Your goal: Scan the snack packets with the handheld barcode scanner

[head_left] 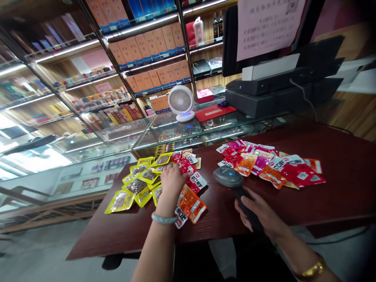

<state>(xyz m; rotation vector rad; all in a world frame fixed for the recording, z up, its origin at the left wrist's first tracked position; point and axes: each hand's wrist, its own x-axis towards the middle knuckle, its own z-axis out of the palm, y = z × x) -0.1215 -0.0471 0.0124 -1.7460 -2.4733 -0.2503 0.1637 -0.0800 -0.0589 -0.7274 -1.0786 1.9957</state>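
My right hand (pixel 261 213) is wrapped round the handle of a dark barcode scanner (pixel 228 177), whose head points away from me over the table. Between yellow snack packets (pixel 136 186) and red snack packets (pixel 197 182) is my left hand (pixel 172 178), palm down with its fingers curled. Its fingertips are hidden, so what they grip does not show. Just right of that wrist lies an orange packet (pixel 191 203). Beyond the scanner, a second heap of red, pink and orange packets (pixel 273 166) is spread on the table.
The dark red table (pixel 229 219) meets a glass display counter (pixel 176 135). On the counter stand a white fan (pixel 181 101), a red mouse pad (pixel 213 113) and a black cash-register setup (pixel 258 100) with a paper sign (pixel 266 29). Shelves of boxes (pixel 149 45) line the back.
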